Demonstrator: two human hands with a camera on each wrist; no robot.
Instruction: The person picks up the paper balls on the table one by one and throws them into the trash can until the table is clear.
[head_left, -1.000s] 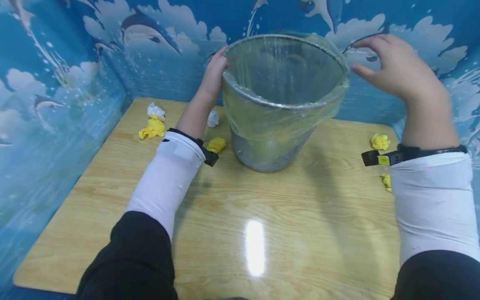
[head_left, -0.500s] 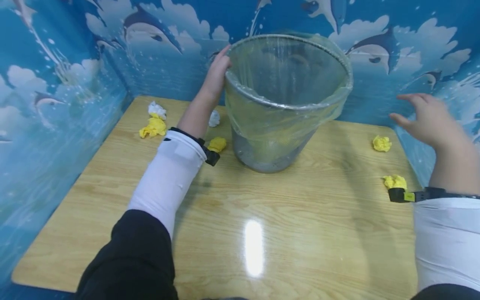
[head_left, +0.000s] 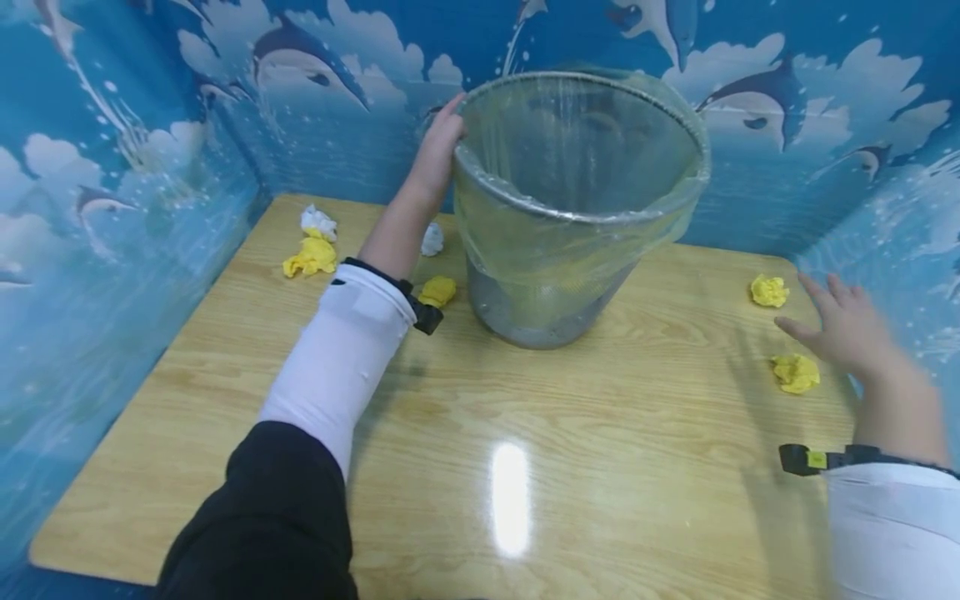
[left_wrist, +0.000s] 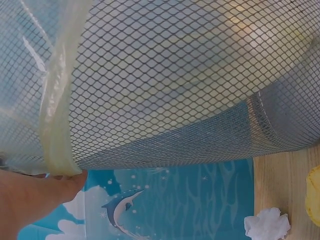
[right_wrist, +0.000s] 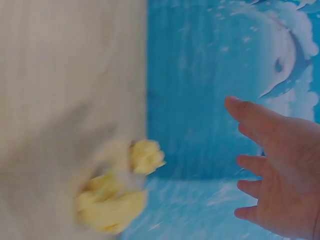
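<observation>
The left hand rests against the far left rim of a mesh waste bin lined with a clear plastic bag. The head view shows the hand pressed to the rim; in the left wrist view only a fingertip shows, touching the folded edge of the bag, so whether the fingers curl round the rim cannot be told. The bin stands upright near the middle back of the wooden table, its mouth facing up.

The right hand hovers low over the right side of the table, fingers spread and straight, holding nothing. The nearest thing to it is a crumpled yellow paper ball, lying just to the left of the palm and slightly toward the person from the fingertips. A second yellow ball lies a little farther back, ahead and to the left of the fingertips. In the right wrist view both balls appear blurred, apart from the open fingers.

The right hand is far nearer to these two balls than the left. The balls have no clear long axis. More paper lies left of the bin: a yellow wad with a white wad behind it, another white wad, and a yellow ball beside the left wrist.
</observation>
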